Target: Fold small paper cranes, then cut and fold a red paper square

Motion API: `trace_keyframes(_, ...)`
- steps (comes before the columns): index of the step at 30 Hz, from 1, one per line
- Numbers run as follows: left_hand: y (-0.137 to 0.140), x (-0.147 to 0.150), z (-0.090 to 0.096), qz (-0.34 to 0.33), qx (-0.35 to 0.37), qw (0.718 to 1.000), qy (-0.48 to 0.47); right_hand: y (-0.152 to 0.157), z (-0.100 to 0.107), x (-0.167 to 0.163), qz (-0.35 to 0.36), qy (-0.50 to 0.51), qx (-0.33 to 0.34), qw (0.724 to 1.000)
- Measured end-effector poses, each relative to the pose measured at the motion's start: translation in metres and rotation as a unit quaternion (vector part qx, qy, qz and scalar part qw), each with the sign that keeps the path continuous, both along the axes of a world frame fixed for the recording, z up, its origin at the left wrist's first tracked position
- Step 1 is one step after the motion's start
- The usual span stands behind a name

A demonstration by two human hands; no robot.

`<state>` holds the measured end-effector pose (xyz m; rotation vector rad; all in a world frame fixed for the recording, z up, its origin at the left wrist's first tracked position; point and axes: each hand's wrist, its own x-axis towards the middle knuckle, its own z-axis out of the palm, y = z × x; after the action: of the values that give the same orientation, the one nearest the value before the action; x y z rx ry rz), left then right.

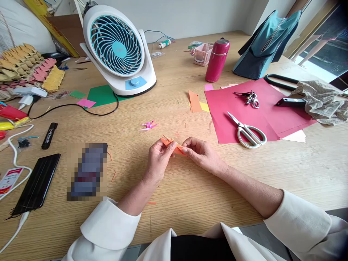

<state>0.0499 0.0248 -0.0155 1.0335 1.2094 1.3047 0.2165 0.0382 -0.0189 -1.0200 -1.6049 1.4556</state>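
Observation:
Between my two hands, above the middle of the table, is a small piece of folded orange paper [178, 149]. My left hand [160, 156] pinches its left part with thumb and fingers. The thumb and forefinger of my right hand [201, 153] close on its right end. Just beyond my left hand lies a small pink origami crane [148, 125] on the wooden surface. White-handled scissors [248, 132] rest on large red paper sheets [223, 108] to the right. Part of the orange paper is hidden by my fingers.
A white fan [116, 50] stands at the back, its black cord [70, 105] running left. On the left are a marker [49, 136], a black phone [38, 183] and a blurred-out device [89, 172]. A red thermos [217, 61], teal bag [263, 47] and keys [251, 98] are at right.

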Motion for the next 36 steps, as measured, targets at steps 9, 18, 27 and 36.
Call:
trace_keyframes(9, -0.001, -0.001, 0.003, -0.059, -0.053, 0.997, -0.019, 0.000, -0.008, -0.001, -0.017, -0.022, 0.006, 1.000)
trace_keyframes(18, 0.003, -0.005, 0.005, -0.093, -0.033, 0.995, 0.018, 0.002, -0.014, 0.002, -0.031, -0.013, 0.019, 0.999)
trace_keyframes(27, 0.003, -0.006, 0.005, -0.088, -0.042, 0.995, 0.016, 0.001, -0.013, 0.002, -0.036, -0.003, 0.010, 0.999)
trace_keyframes(36, 0.005, -0.009, 0.007, -0.072, 0.006, 0.994, 0.079, 0.001, 0.002, 0.006, -0.020, -0.018, -0.009, 1.000)
